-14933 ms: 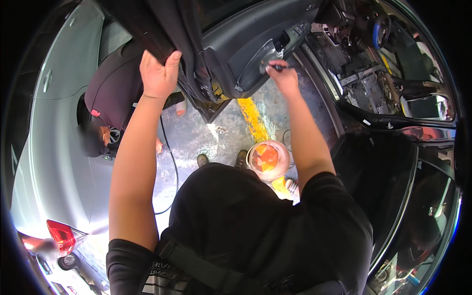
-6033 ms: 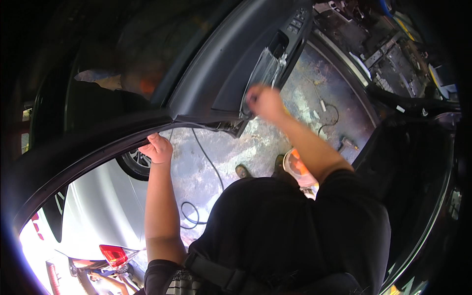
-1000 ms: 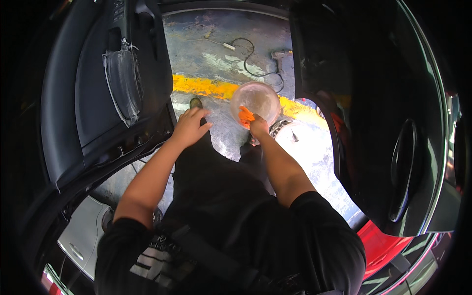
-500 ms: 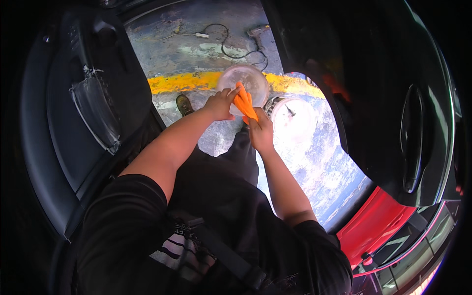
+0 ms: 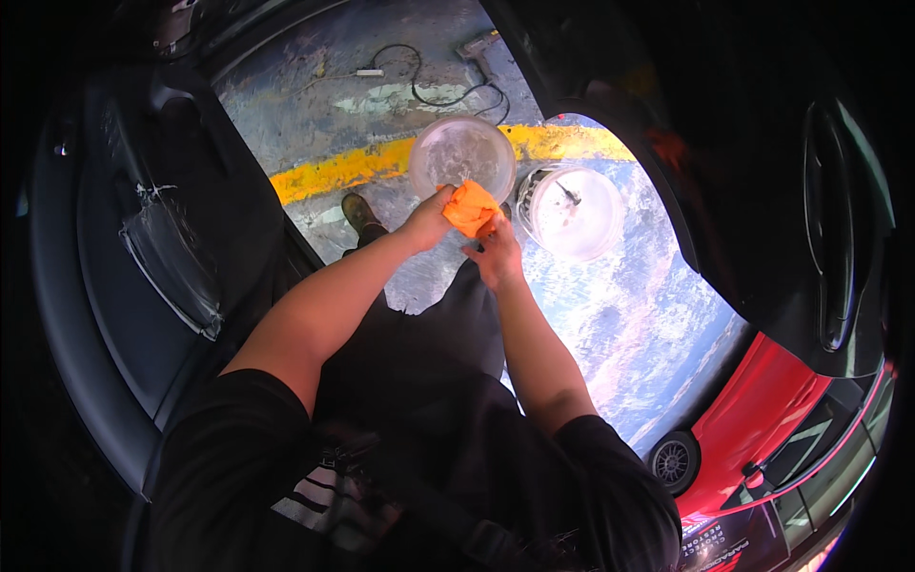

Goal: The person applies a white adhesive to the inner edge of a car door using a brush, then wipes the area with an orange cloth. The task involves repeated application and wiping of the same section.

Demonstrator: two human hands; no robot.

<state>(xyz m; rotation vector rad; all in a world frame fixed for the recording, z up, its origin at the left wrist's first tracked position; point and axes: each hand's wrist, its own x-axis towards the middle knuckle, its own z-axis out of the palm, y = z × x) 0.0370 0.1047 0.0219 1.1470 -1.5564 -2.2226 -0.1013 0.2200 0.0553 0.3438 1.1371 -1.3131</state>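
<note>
A bunched orange cloth (image 5: pixel 470 208) is held up between my two hands, over the near rim of a round translucent basin (image 5: pixel 457 143) on the floor. My left hand (image 5: pixel 429 221) grips its left side, with the fingertips partly hidden by the folds. At the lower right edge of the cloth, the fingers of my right hand (image 5: pixel 499 257) pinch it while the thumb points out to the left. Just right of the basin stands a round pale bucket (image 5: pixel 577 214) with a small dark object in it.
An open car door (image 5: pixel 181 257) with a damaged inner panel flanks me on the left; dark bodywork with a door handle (image 5: pixel 827 229) is on the right. Beyond the basin, a heat-gun-like tool (image 5: pixel 477 52) and its black cable lie on the floor. A red car (image 5: pixel 739 410) stands lower right.
The cloth has gone from a long twisted strip to a wider, opened bunch. My right hand has loosened from its fist-like grip and shifted slightly lower. The view has shifted a little.
</note>
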